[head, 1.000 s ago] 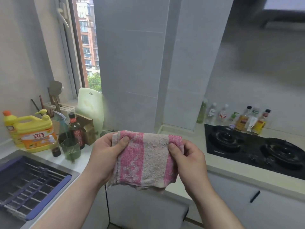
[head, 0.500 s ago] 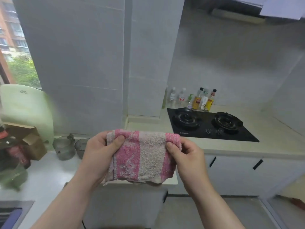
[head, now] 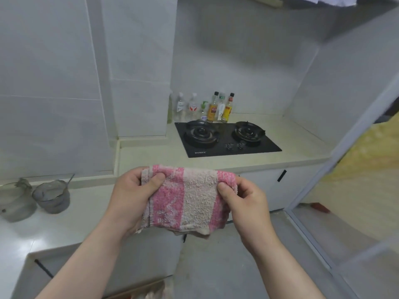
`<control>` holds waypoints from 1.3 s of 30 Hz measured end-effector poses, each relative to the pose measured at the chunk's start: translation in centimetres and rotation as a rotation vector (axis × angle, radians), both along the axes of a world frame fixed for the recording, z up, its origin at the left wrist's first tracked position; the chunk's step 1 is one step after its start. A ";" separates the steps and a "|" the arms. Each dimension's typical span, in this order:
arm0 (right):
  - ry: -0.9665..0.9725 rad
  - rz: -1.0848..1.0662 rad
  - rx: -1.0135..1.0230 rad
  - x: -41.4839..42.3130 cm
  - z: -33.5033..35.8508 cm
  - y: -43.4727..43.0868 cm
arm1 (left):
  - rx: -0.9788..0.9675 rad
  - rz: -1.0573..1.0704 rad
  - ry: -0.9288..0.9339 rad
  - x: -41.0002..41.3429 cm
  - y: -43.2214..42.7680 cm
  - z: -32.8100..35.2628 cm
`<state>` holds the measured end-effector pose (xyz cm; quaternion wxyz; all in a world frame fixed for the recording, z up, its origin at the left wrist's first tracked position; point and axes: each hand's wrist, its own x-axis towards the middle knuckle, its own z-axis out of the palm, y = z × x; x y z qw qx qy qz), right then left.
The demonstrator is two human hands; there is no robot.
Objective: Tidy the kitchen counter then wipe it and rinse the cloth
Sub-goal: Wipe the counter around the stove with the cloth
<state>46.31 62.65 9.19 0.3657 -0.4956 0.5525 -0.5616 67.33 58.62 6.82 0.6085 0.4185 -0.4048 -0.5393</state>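
Observation:
A folded pink-and-cream striped cloth (head: 190,199) hangs in the air in front of the counter corner, stretched between both hands. My left hand (head: 131,197) grips its left edge, thumb on the front. My right hand (head: 244,201) pinches its right edge, thumb on the front as well. The pale counter (head: 151,156) runs in an L shape behind and to the left of the cloth.
A black two-burner gas hob (head: 226,139) is set in the far counter, with several bottles (head: 213,107) lined along the wall behind it. Two glass measuring cups (head: 50,197) stand on the left counter. White cabinets sit below; a doorway opens at the right.
The view has swung right: the sink, detergent and window have left the frame and the hob has come to the centre. Both hands keep the same hold on the cloth.

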 end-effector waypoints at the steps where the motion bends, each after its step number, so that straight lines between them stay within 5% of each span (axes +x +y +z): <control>1: -0.006 -0.018 -0.001 -0.7 0.1 0.2 | -0.006 -0.008 -0.007 -0.8 -0.1 0.2; 20: -0.137 -0.197 -0.069 -22.7 1.1 5.0 | -0.106 -0.163 -0.176 -23.1 1.8 3.0; 39: -0.192 -0.474 -0.034 -43.4 -2.0 7.9 | -0.016 -0.535 -0.111 -46.8 -0.5 0.4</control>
